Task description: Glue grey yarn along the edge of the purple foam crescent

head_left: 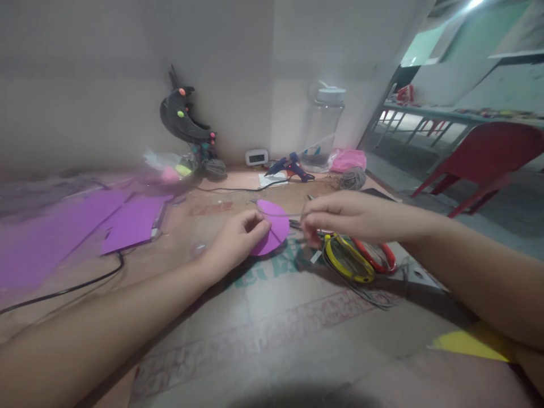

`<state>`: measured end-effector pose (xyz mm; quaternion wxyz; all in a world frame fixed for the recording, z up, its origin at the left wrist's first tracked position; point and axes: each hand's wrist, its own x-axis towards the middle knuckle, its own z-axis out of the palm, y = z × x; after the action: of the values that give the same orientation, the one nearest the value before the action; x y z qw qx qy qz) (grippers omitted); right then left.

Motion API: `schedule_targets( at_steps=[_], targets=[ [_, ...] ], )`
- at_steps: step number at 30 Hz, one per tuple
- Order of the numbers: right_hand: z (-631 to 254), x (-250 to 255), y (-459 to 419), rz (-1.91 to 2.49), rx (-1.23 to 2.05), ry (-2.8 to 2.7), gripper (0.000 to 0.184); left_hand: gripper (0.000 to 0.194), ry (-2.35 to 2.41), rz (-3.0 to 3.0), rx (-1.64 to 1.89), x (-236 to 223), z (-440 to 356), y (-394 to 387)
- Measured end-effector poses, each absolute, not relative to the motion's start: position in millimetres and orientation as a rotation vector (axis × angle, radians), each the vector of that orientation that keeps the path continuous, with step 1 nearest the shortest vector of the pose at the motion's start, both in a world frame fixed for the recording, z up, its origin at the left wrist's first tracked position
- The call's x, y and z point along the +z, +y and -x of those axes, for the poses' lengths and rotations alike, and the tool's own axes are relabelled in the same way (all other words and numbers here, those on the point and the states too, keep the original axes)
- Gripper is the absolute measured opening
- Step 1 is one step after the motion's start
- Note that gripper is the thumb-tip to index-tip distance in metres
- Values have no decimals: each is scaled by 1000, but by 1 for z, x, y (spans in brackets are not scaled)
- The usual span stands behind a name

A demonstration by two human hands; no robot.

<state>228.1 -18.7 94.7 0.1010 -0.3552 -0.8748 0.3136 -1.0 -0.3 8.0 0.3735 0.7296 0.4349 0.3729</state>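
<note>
My left hand is closed, thumb and fingers pinching the left edge of a purple disc that looks like paper. A thin grey cord stretches across the disc's upper part to my right hand, whose fingers are pinched around it. Some of my right fingers are blurred. Just below that hand lie scissors with yellow and red handles; their blades point left toward the disc, partly hidden. More grey cord trails under the handles.
Purple sheets lie at left near a black cable. Behind are a blue glue gun, a small digital clock, a clear bottle, grey yarn and a dark crescent decoration. A red chair stands at right.
</note>
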Motion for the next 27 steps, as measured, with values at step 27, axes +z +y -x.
schedule_targets(
  at_steps=[27],
  targets=[
    [-205, 25, -5, 1234, 1253, -1905, 23, 27, 1012, -2064, 766, 7, -1, -7]
  ],
)
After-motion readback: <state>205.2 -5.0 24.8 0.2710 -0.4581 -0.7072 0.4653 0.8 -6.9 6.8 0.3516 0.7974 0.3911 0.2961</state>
